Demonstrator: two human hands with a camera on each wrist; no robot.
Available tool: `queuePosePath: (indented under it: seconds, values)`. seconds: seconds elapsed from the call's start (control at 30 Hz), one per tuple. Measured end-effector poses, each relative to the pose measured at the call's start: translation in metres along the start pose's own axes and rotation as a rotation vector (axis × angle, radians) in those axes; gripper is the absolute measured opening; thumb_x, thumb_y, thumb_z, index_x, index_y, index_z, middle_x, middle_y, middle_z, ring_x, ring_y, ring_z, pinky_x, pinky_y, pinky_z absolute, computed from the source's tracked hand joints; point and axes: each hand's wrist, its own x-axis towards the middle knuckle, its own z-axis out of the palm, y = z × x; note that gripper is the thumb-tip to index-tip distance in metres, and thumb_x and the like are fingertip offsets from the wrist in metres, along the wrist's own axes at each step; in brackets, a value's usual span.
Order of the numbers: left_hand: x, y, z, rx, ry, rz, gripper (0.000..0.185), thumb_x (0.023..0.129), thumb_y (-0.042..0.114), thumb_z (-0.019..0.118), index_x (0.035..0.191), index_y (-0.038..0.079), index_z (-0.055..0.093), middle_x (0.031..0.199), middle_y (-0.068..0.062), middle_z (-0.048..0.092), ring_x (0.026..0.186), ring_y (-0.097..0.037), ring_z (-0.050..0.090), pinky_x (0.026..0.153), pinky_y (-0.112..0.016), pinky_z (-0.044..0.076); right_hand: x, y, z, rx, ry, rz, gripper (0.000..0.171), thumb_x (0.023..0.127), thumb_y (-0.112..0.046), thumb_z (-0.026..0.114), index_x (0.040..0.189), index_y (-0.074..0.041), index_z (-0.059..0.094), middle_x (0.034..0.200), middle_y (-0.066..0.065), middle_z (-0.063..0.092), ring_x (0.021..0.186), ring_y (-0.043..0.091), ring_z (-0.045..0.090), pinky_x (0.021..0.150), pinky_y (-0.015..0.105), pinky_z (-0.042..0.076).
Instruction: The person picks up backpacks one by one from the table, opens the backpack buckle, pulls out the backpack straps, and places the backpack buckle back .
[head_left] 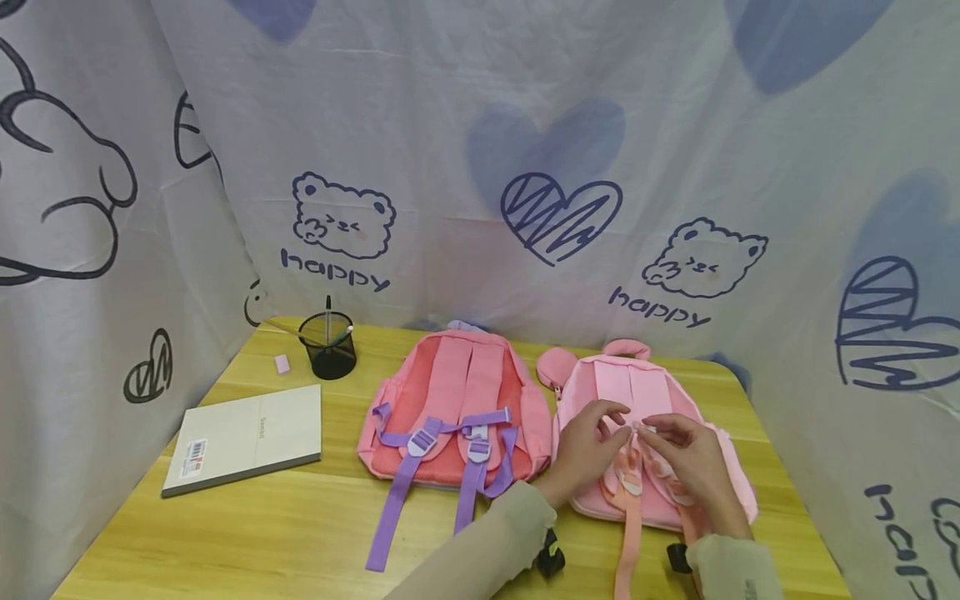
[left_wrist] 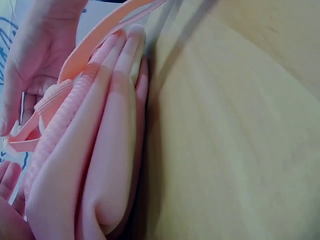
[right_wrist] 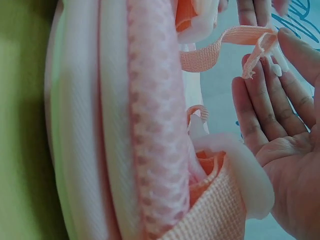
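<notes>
Light pink backpack (head_left: pixel 660 417): one, lying straps-up on the right part of the tabletop (head_left: pixel 300 533), under both hands.
Backpacks in all: two; the darker one with purple straps (head_left: pixel 450 408) lies just beside it.
Chest strap (right_wrist: pixel 225 47): one, between the hands.
Left hand (head_left: pixel 588 442): fingers pinching the strap.
Right hand (head_left: pixel 693 458): fingertips pinching the strap end.
Other things: one book (head_left: pixel 243 437), one mesh pen cup (head_left: pixel 327 344).

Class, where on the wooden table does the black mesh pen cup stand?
In the head view, the black mesh pen cup stands far left, between small pink eraser and darker pink backpack.
</notes>
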Motion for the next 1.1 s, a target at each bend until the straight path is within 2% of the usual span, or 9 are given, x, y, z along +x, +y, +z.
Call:
queuePosePath:
  seconds: [0.07,0.23,0.43,0.53,0.67,0.83,1.0,1.1]
  values:
    - [0.001,0.002,-0.002,-0.029,-0.013,0.002,0.026,0.102,0.031,0.066,0.125,0.02,0.07,0.108,0.0,0.07,0.084,-0.001,0.057,0.077,-0.016,0.048,0.001,0.0,0.0,-0.001,-0.012,-0.017,0.045,0.094,-0.042,0.076,0.123,-0.009,0.073,0.102,0.001,0.075,0.087,0.006,0.067,0.074,0.022,0.055]
    - [0.001,0.002,-0.004,-0.026,-0.041,-0.016,0.025,0.103,0.035,0.064,0.119,0.019,0.073,0.108,0.002,0.071,0.087,0.0,0.056,0.08,-0.016,0.047,0.001,-0.001,0.003,0.014,-0.025,-0.062,0.042,0.096,-0.036,0.075,0.126,-0.007,0.072,0.102,0.001,0.075,0.087,0.003,0.066,0.075,0.021,0.054]
    - [0.002,-0.002,-0.001,-0.024,-0.059,-0.033,0.026,0.104,0.039,0.062,0.118,0.021,0.073,0.108,0.005,0.073,0.089,0.002,0.058,0.082,-0.016,0.047,-0.001,-0.001,0.005,0.039,-0.023,-0.057,0.044,0.097,-0.034,0.074,0.131,-0.006,0.069,0.101,0.0,0.072,0.085,0.004,0.064,0.067,0.024,0.054]
    - [0.002,-0.005,0.0,-0.067,-0.06,-0.073,0.026,0.104,0.04,0.062,0.118,0.02,0.073,0.109,0.005,0.073,0.089,0.002,0.058,0.081,-0.017,0.048,-0.001,-0.001,0.005,0.043,-0.027,-0.056,0.046,0.098,-0.034,0.073,0.132,-0.005,0.067,0.105,0.004,0.072,0.087,0.004,0.064,0.07,0.023,0.054]
    - [0.001,-0.007,-0.001,-0.176,-0.044,-0.125,0.024,0.104,0.034,0.064,0.118,0.018,0.073,0.109,0.002,0.073,0.088,0.001,0.057,0.078,-0.018,0.048,-0.002,0.001,0.005,0.042,-0.039,-0.058,0.044,0.099,-0.033,0.072,0.132,-0.005,0.067,0.11,0.008,0.073,0.092,0.0,0.065,0.078,0.019,0.054]
    - [0.001,-0.007,-0.004,-0.236,-0.043,-0.117,0.023,0.104,0.03,0.064,0.119,0.015,0.072,0.108,-0.001,0.072,0.087,0.002,0.056,0.077,-0.017,0.048,-0.005,0.003,0.006,0.041,-0.045,-0.069,0.041,0.1,-0.032,0.07,0.13,-0.005,0.068,0.112,0.009,0.074,0.092,-0.001,0.065,0.078,0.019,0.055]
    - [0.001,-0.008,-0.004,-0.255,-0.041,-0.124,0.023,0.104,0.029,0.064,0.119,0.014,0.072,0.106,-0.001,0.072,0.085,0.002,0.056,0.074,-0.017,0.048,-0.007,0.004,0.008,0.044,-0.073,-0.069,0.038,0.099,-0.031,0.072,0.128,-0.006,0.07,0.11,0.011,0.074,0.088,0.004,0.064,0.073,0.024,0.055]
    - [0.001,-0.008,-0.003,-0.26,-0.034,-0.13,0.023,0.104,0.028,0.064,0.119,0.013,0.072,0.104,-0.001,0.071,0.084,0.002,0.055,0.072,-0.017,0.048,-0.007,0.006,0.01,0.039,-0.095,-0.056,0.038,0.098,-0.031,0.073,0.126,-0.005,0.071,0.111,0.014,0.074,0.088,0.004,0.065,0.074,0.023,0.055]
